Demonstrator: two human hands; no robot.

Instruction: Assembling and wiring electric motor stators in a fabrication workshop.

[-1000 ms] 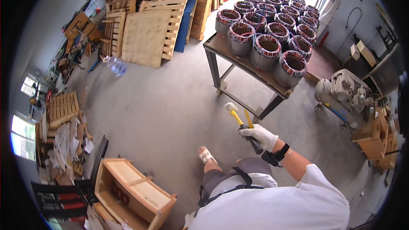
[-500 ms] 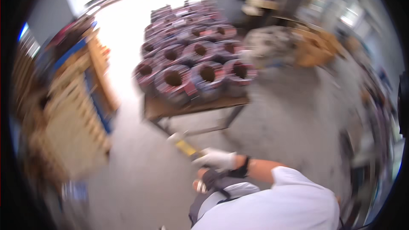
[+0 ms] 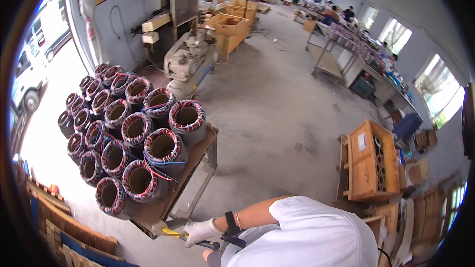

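Mallet (image 3: 171, 232) with yellow shaft and black grip (image 3: 210, 244), held low by the near corner of a metal-framed table (image 3: 198, 154); contact between pale head (image 3: 158, 228) and table impossible to tell. White-gloved right hand (image 3: 200, 231) clamped around the mallet, fingers together. Left hand outside the view; cannot tell its state. On the tabletop, crowded rows of wound motor stators (image 3: 136, 129), upright, bores facing up, with red and blue leads. Beyond, an air compressor (image 3: 185, 62); off to the right, a wooden crate (image 3: 363, 168).
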